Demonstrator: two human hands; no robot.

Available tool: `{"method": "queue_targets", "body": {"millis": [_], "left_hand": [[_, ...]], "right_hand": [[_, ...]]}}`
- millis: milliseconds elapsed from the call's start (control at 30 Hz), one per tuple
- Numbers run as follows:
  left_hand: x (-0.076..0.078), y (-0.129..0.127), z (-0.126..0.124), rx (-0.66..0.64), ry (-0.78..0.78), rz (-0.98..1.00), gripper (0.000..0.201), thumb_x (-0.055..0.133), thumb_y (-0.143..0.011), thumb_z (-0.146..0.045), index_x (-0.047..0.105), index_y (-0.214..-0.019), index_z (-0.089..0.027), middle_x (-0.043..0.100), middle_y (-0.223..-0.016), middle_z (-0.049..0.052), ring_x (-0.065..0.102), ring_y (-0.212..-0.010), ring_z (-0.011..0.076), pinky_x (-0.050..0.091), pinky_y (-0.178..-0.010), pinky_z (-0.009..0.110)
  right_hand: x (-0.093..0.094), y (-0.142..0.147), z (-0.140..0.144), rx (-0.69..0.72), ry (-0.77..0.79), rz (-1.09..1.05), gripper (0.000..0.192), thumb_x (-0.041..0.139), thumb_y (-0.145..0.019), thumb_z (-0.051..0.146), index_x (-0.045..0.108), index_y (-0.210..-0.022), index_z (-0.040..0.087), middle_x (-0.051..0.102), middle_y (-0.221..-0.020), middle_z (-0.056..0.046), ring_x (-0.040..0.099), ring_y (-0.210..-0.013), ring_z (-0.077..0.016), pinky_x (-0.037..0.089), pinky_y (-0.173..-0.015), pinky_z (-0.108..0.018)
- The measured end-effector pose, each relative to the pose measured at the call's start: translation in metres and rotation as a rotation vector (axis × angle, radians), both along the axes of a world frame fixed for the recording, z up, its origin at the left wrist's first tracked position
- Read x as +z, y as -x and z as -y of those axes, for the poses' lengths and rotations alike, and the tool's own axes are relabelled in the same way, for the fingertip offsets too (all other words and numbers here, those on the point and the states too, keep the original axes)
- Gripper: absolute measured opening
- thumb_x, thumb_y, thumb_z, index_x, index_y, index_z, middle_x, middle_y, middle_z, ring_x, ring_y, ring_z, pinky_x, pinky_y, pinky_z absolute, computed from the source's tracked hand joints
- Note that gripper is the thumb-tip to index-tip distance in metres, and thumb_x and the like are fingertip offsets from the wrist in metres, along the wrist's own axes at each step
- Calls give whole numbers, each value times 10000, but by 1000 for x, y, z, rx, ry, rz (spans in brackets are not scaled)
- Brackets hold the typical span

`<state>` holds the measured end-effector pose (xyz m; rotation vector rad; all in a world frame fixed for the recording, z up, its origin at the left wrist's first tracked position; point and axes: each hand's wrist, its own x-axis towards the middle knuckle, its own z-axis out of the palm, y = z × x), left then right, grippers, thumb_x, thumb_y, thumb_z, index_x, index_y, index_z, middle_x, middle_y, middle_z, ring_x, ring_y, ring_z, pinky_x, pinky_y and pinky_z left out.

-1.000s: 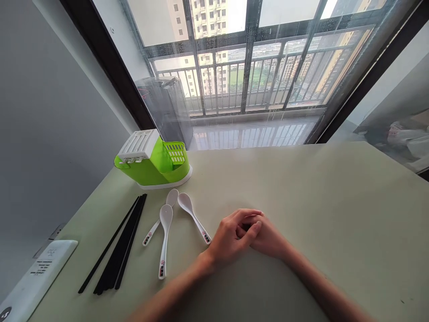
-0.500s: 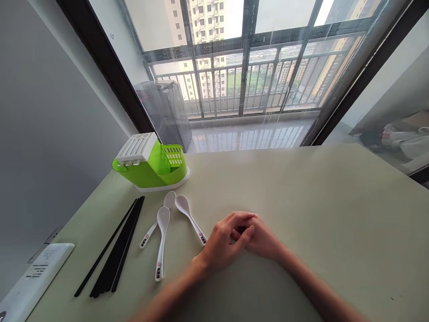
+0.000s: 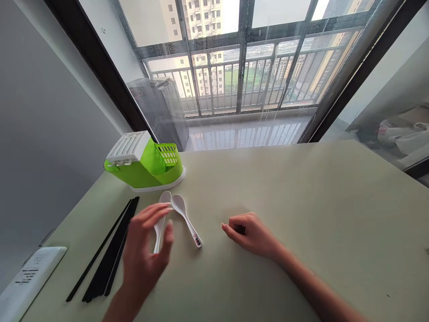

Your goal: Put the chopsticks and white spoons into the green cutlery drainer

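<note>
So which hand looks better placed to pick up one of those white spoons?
Probably the left. The left hand hovers open right over the white spoons, fingers spread. The right hand rests loosely curled on the table, off to the spoons' right.

A pale green desk [image 3: 301,201] stands against a large window [image 3: 241,67] with dark frames. A grey wall [image 3: 40,134] borders the desk's left edge. Beyond the glass, a balcony railing [image 3: 234,85] and apartment blocks [image 3: 201,27] admit flat daylight.
</note>
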<state>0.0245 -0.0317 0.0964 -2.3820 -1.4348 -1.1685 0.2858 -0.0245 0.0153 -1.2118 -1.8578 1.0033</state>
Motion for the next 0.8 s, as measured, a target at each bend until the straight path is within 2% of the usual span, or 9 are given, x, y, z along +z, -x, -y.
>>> {"method": "queue_targets", "body": {"millis": [100, 167, 267, 367, 500, 633, 800], "left_hand": [[14, 27, -6, 333, 4, -30, 336, 556, -988, -317, 560, -1315, -238, 617, -1374, 108, 564, -1337, 325, 397, -1183, 549], [15, 45, -5, 453, 67, -65, 373, 509, -1001, -416, 548, -1325, -235, 563, -1458, 123, 487, -1422, 352, 320, -1231, 580], [4, 69, 4, 580, 155, -110, 496, 474, -981, -536, 533, -1357, -218, 470, -1563, 152, 336, -1522, 398, 242, -1254, 621], [-15, 88, 16, 661, 269, -162, 688, 465, -954, -609, 471, -1458, -141, 370, -1625, 241, 224, -1556, 452, 242, -1230, 665], [-31, 102, 25, 756, 421, -238, 824, 372, -948, -668, 408, -1515, -72, 355, -1615, 302, 219, -1547, 488, 246, -1204, 696], [-34, 106, 23, 766, 500, -262, 846, 325, -944, -654, 354, -1543, -57, 432, -1563, 285, 365, -1490, 453, 288, -1206, 637], [-28, 108, 18, 763, 631, -225, 831, 369, -935, -647, 373, -1530, -67, 548, -1457, 270, 506, -1377, 454, 439, -1108, 599]], "right_hand": [[0, 0, 0, 2, 2, -9, 486, 518, -984, 372, 234, -622, 213, 231, -607, 58, 192, -573, -105, 173, -529, -281], [0, 0, 0, -3, -1, -12, 493, 522, -980, 375, 222, -624, 215, 222, -611, 58, 184, -577, -107, 170, -530, -287], [0, 0, -1, -8, -6, -1, 495, 525, -976, 372, 211, -626, 216, 222, -616, 56, 189, -581, -108, 173, -530, -287], [-1, 0, -1, -6, -4, 8, 492, 520, -977, 371, 215, -623, 217, 234, -614, 54, 195, -579, -108, 180, -527, -284], [-1, -1, 0, -7, -11, -5, 492, 520, -979, 366, 211, -627, 217, 223, -610, 57, 185, -577, -107, 176, -531, -287], [0, 0, 0, -5, 3, -13, 488, 522, -978, 354, 214, -626, 215, 223, -609, 60, 192, -575, -102, 176, -530, -281], [1, 0, 0, -6, 15, -8, 490, 518, -978, 352, 202, -630, 216, 221, -609, 60, 188, -577, -103, 174, -530, -285]]}}
